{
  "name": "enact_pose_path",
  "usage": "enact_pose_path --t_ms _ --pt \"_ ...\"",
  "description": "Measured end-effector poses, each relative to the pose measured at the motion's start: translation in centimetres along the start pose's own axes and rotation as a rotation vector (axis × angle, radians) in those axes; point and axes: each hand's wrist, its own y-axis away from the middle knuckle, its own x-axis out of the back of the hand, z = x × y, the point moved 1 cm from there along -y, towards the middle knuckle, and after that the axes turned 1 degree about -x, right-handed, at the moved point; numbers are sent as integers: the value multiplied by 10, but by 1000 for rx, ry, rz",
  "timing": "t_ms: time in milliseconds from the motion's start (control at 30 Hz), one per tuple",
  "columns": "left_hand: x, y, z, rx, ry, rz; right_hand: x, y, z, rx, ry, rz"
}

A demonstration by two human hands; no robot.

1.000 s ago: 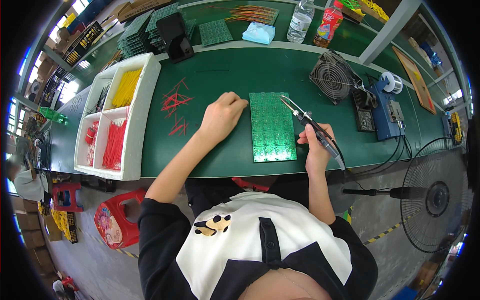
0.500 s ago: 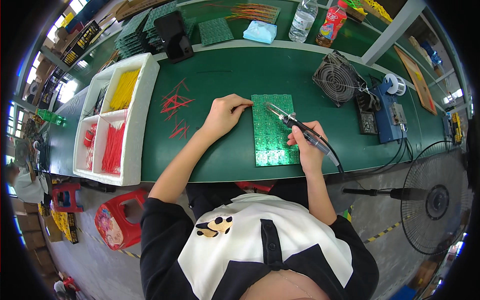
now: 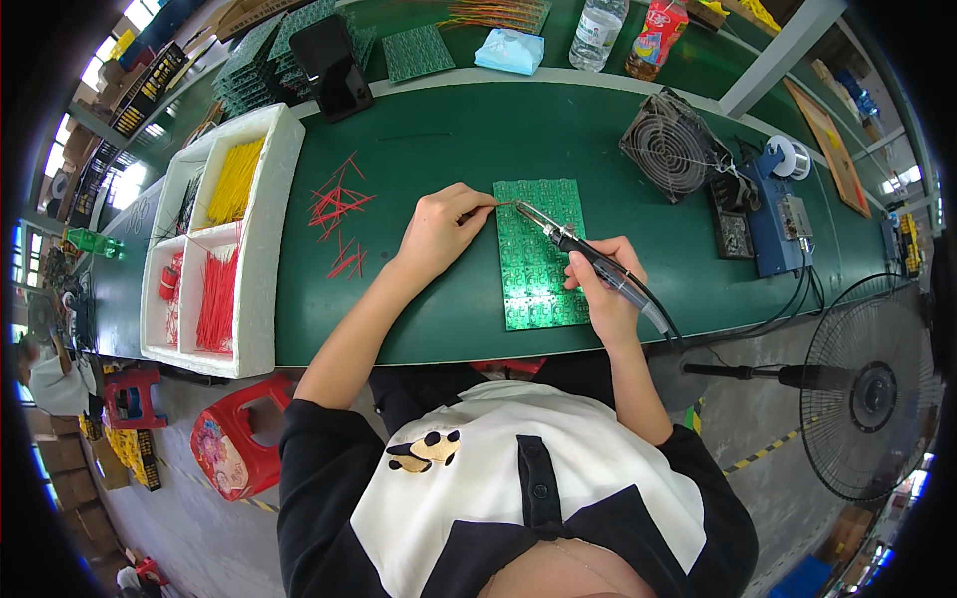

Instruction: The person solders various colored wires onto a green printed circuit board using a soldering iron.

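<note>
A green circuit board panel (image 3: 543,284) lies flat on the green worktop in front of me. My right hand (image 3: 608,294) grips a soldering iron (image 3: 594,263) like a pen, its tip angled to the upper left over the board's top left part. At the board's left edge my left hand (image 3: 446,231) pinches a thin wire (image 3: 505,203), reddish and mostly hidden by the fingers. The iron's tip is right by the wire's end; whether they touch I cannot tell. Loose red wires (image 3: 339,209) are scattered left of my left hand.
On the left stands a white foam box (image 3: 261,269) with yellow, red and dark wires. A black phone (image 3: 329,68), a stack of boards (image 3: 249,75) and two bottles (image 3: 598,38) sit along the back. To the right are a small fan (image 3: 670,149), a blue solder station (image 3: 778,224) and a large fan (image 3: 869,394).
The soldering iron's tip has moved left across the board to the wire at its left edge. My left hand keeps its pinch there. The whole view has shifted slightly.
</note>
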Motion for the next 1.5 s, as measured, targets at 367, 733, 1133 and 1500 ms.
enact_pose_path --t_ms 367,733,1133,1500 --pt "2 3 -1 -21 15 14 0 1 2 22 36 -6" --pt "2 3 -3 6 37 15 -1 1 5 62 87 10" --pt "2 4 -3 20 49 10 0 1 8 75 131 -2" --pt "3 4 -2 5 62 23 -1 2 1 59 181 -30"
